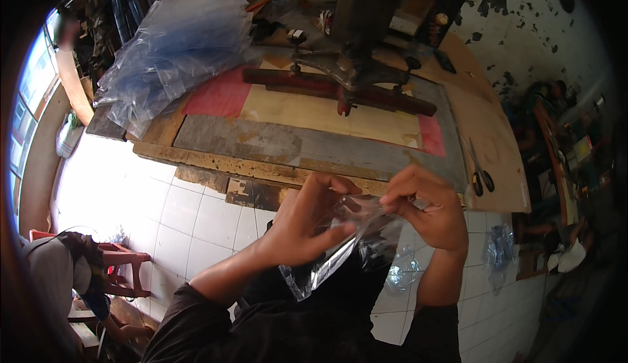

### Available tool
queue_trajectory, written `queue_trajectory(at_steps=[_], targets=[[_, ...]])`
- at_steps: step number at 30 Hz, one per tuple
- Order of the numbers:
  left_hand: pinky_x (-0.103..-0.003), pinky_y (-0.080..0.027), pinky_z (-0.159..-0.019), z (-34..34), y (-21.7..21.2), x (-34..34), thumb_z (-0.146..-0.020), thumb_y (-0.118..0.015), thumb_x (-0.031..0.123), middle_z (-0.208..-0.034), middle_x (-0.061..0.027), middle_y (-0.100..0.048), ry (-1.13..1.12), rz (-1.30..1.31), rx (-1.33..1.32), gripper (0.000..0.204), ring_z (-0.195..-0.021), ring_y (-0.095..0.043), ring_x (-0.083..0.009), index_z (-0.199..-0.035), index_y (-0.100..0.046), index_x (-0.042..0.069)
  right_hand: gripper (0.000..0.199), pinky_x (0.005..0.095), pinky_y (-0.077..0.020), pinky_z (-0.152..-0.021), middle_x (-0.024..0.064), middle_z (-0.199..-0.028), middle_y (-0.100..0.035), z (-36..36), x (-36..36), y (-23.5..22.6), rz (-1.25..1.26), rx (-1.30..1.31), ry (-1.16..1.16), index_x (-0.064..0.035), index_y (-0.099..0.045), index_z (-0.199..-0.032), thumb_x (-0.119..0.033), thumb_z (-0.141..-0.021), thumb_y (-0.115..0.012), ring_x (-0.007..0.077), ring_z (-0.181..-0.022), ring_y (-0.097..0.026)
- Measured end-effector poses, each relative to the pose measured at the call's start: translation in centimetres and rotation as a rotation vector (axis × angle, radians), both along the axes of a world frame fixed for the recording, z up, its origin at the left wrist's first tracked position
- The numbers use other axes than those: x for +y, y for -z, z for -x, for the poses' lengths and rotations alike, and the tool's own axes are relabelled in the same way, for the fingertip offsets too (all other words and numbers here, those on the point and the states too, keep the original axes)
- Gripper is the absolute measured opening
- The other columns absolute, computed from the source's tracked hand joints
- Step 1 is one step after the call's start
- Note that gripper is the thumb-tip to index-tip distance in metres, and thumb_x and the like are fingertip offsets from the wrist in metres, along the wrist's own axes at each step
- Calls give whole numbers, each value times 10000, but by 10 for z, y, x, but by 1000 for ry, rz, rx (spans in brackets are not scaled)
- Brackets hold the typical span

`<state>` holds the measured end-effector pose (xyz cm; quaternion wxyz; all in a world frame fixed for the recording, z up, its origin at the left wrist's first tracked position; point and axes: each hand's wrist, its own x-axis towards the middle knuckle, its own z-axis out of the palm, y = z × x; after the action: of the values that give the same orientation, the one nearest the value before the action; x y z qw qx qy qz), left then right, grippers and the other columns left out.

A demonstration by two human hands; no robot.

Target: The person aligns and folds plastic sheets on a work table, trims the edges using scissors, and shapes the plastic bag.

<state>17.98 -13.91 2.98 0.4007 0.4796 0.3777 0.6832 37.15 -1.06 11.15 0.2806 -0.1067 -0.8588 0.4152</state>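
A crumpled piece of clear plastic film [333, 258] hangs between my hands, in front of my body and just off the near table edge. Thumb and fingertips of my right hand [432, 209] pinch its upper edge. My left hand [304, 222] curls round the other side, thumb lying across the film and fingers bent behind it. Whether the film is a single sheet or a bag, I cannot tell. Beyond my hands stands a press with a long dark red bar [392, 101], raised over a yellow and pink pad [307, 111] on the worktable.
Clear plastic sheets [176, 49] are heaped at the table's far left. Black-handled scissors [483, 178] and a dark phone-like object [445, 60] lie to the right. At lower left, a person [59, 278] sits near a red stool [124, 265]. Plastic scraps [500, 248] lie on the tiled floor.
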Motion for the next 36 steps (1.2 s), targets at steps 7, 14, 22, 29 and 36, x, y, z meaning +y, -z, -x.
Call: queue_trajectory(at_steps=[7,14,22,29,36], targets=[[-407,-513,-917,7,-3,-47,-799,-885,299,-1381,-256,-469,-122,102,644,772,-1145,-597,-324,-1310,-402,-21,112,251,-539,-747,77,-903,-718,-28,5,-20,-89,138,317,9,-707,-927,12,-855,-792,118,-809,-678],[-379,-552,-825,81,-19,-37,-889,-785,197,-984,-121,-706,88,177,778,208,-942,-704,-268,-1010,-733,35,110,249,-532,-740,88,-874,-733,-57,31,-35,108,163,379,28,-696,-925,-74,-947,-731,112,-779,-672],[-338,-538,-886,85,-10,-13,-915,-777,192,-1076,-120,-704,-128,163,733,231,-1036,-697,-202,-994,-691,-8,190,223,-475,-675,21,-860,-699,-82,73,-10,243,364,648,-4,-696,-980,-194,-980,-712,85,-772,-636],[-280,-550,-868,65,10,22,-963,-726,97,-1054,-80,-676,-163,91,152,158,-945,-664,-121,-996,-657,-41,220,189,-425,-616,-8,-877,-681,-105,91,20,338,378,800,-41,-693,-1006,-251,-963,-742,49,-721,-585],[-289,-552,-925,48,-68,16,-924,-702,-42,-1107,-80,-668,-237,-25,-3,333,-999,-664,-132,-1244,-610,-38,283,164,-377,-542,-16,-847,-618,-126,88,-7,309,485,636,-36,-634,-1143,-232,-963,-733,38,-671,-544]])
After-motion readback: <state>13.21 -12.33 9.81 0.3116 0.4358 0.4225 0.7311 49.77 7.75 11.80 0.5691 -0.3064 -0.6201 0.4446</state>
